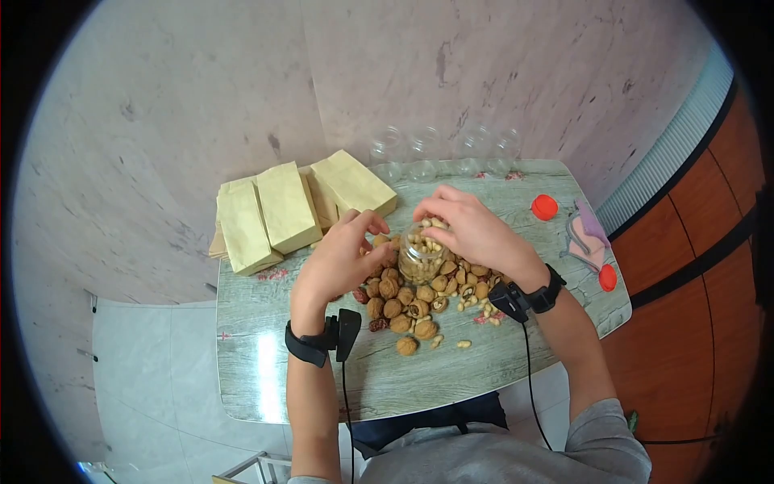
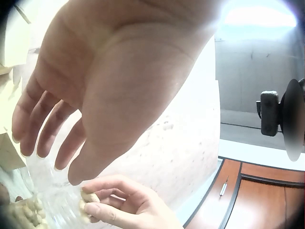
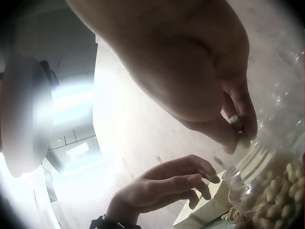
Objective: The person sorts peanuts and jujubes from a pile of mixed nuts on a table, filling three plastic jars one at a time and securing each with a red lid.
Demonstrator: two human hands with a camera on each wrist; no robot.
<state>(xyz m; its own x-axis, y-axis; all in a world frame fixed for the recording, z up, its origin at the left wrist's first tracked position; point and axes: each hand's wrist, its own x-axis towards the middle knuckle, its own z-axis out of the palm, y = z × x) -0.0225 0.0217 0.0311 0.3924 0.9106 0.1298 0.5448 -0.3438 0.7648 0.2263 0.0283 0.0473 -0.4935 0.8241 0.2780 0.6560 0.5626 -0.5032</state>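
We note the clear jar of peanuts standing mid-table, at the far edge of the walnut pile. Right hand pinches peanuts over the jar mouth; left hand hovers just left, fingers loosely curled, holding nothing. Paper bags far left — red lids right; the near table strip lies bare.

jar base hidden by nuts

The near surface edge lies open for a pass. Walnuts crowd round the peanut jar; paper bags block left, empty jars behind.
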